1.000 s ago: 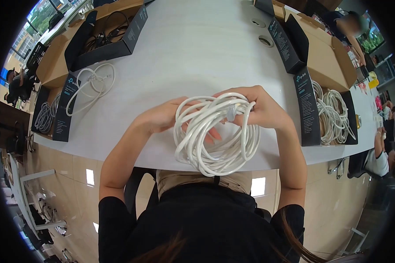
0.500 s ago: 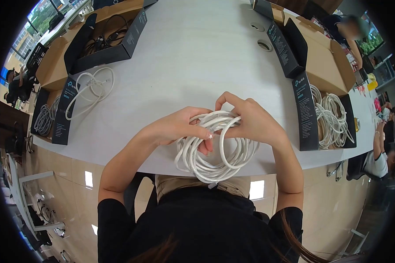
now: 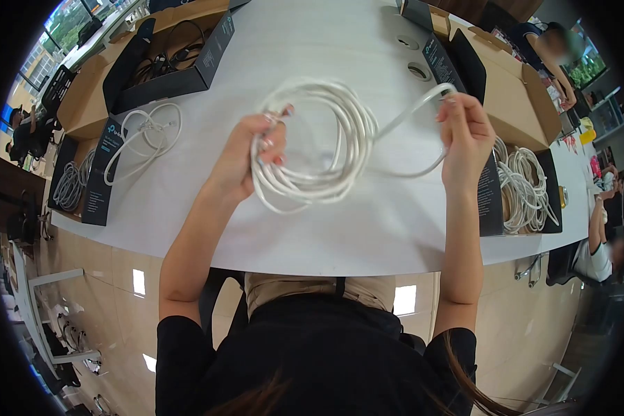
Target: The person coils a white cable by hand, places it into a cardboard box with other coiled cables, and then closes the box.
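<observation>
A thick coil of white network cable (image 3: 357, 142) is held up over the table, slightly blurred by motion. My left hand (image 3: 260, 145) is closed round the coil's left side. Out to the right, my right hand (image 3: 464, 128) pinches a loose stretch of the same cable, which runs as an open loop from the coil to its fingers. The cable's ends cannot be made out. A smaller loose white cable (image 3: 145, 145) lies on the table to the left, apart from both hands.
A black box (image 3: 208, 62) with dark cables stands at the back left; another (image 3: 104, 187) holds grey cables. On the right, a box (image 3: 492, 194) contains coiled white cables (image 3: 527, 180). Cable holes (image 3: 418, 71) pierce the white table (image 3: 326, 239). People sit at right.
Both hands have moved forward over the table and apart. The coil went up and left with my left hand, while my right hand drew a loop of cable out to the right.
</observation>
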Motion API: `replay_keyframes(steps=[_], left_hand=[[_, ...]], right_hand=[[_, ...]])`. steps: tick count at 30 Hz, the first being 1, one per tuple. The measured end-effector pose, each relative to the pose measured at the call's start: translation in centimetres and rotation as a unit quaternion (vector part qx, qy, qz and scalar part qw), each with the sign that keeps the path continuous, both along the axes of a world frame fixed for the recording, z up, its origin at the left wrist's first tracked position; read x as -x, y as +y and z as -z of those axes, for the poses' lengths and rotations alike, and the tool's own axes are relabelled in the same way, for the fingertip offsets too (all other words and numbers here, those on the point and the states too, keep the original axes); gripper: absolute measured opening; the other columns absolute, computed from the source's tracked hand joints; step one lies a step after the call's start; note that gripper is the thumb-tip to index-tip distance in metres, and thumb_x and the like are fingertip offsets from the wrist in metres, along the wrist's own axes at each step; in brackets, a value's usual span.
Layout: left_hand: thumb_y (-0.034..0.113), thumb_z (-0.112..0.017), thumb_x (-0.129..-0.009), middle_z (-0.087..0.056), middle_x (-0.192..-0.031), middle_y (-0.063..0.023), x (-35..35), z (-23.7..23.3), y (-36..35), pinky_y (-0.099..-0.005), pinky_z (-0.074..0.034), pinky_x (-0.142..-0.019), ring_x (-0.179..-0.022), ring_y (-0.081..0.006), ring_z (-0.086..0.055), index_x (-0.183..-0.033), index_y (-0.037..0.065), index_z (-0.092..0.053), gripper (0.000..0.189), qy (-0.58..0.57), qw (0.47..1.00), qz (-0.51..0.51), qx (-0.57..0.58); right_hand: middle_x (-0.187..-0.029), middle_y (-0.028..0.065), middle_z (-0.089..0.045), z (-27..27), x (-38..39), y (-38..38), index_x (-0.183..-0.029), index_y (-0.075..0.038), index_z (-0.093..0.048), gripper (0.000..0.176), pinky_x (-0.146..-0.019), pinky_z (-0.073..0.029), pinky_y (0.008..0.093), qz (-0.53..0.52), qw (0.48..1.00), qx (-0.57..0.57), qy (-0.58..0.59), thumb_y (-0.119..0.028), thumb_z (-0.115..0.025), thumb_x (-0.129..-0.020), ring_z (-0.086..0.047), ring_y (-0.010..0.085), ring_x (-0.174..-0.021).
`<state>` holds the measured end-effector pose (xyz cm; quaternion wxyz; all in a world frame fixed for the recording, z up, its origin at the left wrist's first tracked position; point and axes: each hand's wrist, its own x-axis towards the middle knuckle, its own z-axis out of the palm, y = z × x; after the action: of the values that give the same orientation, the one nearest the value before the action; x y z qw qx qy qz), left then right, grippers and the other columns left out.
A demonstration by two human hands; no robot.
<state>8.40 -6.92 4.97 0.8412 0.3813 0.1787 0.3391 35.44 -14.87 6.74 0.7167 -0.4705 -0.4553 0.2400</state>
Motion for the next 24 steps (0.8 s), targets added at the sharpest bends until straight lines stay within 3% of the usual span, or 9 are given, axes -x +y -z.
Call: replay_keyframes(steps=[2, 5, 6, 9, 12, 15, 16, 20, 24], left_hand=[[0.021, -0.048, -0.085, -0.037, -0.057, 0.0061, 0.4, 0.0, 0.6, -0.017, -0.047, -0.056, -0.046, -0.0013, -0.038, -0.106, 0.003, -0.044, 0.028, -0.093, 0.995, -0.03, 0.022], [0.023, -0.048, -0.087, -0.037, -0.058, 0.0069, 1.3, 0.0, 1.8, -0.016, -0.046, -0.057, -0.047, 0.0, -0.039, -0.107, 0.004, -0.043, 0.028, -0.215, 0.974, -0.052, 0.049], [0.023, -0.048, -0.087, -0.038, -0.058, 0.007, 1.6, 0.0, 2.0, -0.0157, -0.046, -0.057, -0.048, 0.0003, -0.039, -0.107, 0.004, -0.044, 0.028, -0.252, 0.964, -0.057, 0.056], [0.015, -0.048, -0.086, -0.039, -0.061, 0.0021, 2.2, -0.1, 2.5, -0.0173, -0.04, -0.057, -0.05, -0.0034, -0.038, -0.114, 0.0, -0.041, 0.033, -0.289, 0.952, -0.094, 0.023], [0.017, -0.048, -0.085, -0.039, -0.062, 0.001, 1.5, -0.5, 1.6, -0.0182, -0.041, -0.058, -0.051, -0.0034, -0.039, -0.114, 0.0, -0.042, 0.033, -0.101, 0.951, -0.257, -0.137], [0.012, -0.048, -0.085, -0.046, -0.059, -0.0001, 1.1, -0.8, 0.8, -0.0238, -0.049, -0.061, -0.048, -0.0057, -0.044, -0.107, 0.0, -0.046, 0.026, -0.035, 0.934, -0.267, -0.236], [0.012, -0.049, -0.084, -0.047, -0.059, -0.0015, 0.8, -0.9, 0.4, -0.0245, -0.049, -0.059, -0.047, -0.0065, -0.044, -0.107, 0.0, -0.046, 0.027, -0.012, 0.927, -0.265, -0.267], [0.013, -0.051, -0.08, -0.05, -0.056, -0.0049, 0.5, -0.7, -0.2, -0.0264, -0.05, -0.054, -0.041, -0.0092, -0.046, -0.107, -0.002, -0.045, 0.032, 0.038, 0.914, -0.235, -0.329], [0.017, -0.054, -0.076, -0.048, -0.051, -0.0038, 0.5, -1.0, -0.8, -0.0252, -0.05, -0.049, -0.036, -0.009, -0.044, -0.107, -0.002, -0.042, 0.039, 0.013, 0.934, -0.168, -0.316]], right_hand=[[-0.069, 0.0037, -0.06, 0.1, -0.3, 0.2, -0.087, 0.003, -0.063, 0.009, -0.048, -0.029, 0.0144, 0.044, 0.996, -0.083, 0.008, -0.003, -0.064, -0.081, -0.047, 0.0013, -0.054], [-0.069, 0.0018, -0.06, 0.3, 0.9, 0.5, -0.083, 0.002, -0.064, 0.007, -0.047, -0.027, 0.0152, 0.07, 0.98, -0.165, -0.086, -0.004, -0.066, -0.078, -0.045, 0.0014, -0.054], [-0.066, 0.0022, -0.061, 0.1, 0.7, 0.0, -0.081, 0.0, -0.065, 0.009, -0.047, -0.031, 0.0179, 0.076, 0.961, -0.124, -0.235, -0.004, -0.068, -0.074, -0.048, 0.0048, -0.054], [-0.065, 0.0039, -0.062, -0.8, 2.1, -0.2, -0.081, -0.004, -0.066, 0.011, -0.047, -0.035, 0.0231, 0.001, 0.876, -0.167, -0.452, -0.003, -0.069, -0.07, -0.052, 0.0113, -0.053], [-0.064, 0.0061, -0.063, 0.1, 3.0, 0.0, -0.085, -0.008, -0.068, 0.012, -0.047, -0.038, 0.0289, -0.084, 0.855, -0.103, -0.501, -0.011, -0.068, -0.073, -0.053, 0.0171, -0.05], [-0.059, 0.0053, -0.061, 0.7, 4.2, -0.7, -0.09, -0.011, -0.068, 0.017, -0.048, -0.039, 0.031, -0.158, 0.84, 0.096, -0.51, -0.022, -0.062, -0.08, -0.054, 0.0185, -0.048], [-0.055, 0.0049, -0.059, 1.4, 4.3, -0.4, -0.095, -0.011, -0.068, 0.024, -0.048, -0.04, 0.0308, -0.199, 0.832, 0.143, -0.499, -0.028, -0.054, -0.087, -0.054, 0.0197, -0.047], [-0.055, 0.0047, -0.059, 2.0, 5.4, -0.1, -0.095, -0.006, -0.067, 0.025, -0.044, -0.04, 0.0284, -0.36, 0.835, 0.237, -0.343, -0.023, -0.049, -0.09, -0.052, 0.0148, -0.041], [-0.053, 0.0052, -0.056, 2.6, 5.5, 0.0, -0.093, 0.0, -0.065, 0.027, -0.04, -0.038, 0.025, -0.32, 0.884, 0.281, -0.194, -0.021, -0.049, -0.091, -0.048, 0.0107, -0.04]])
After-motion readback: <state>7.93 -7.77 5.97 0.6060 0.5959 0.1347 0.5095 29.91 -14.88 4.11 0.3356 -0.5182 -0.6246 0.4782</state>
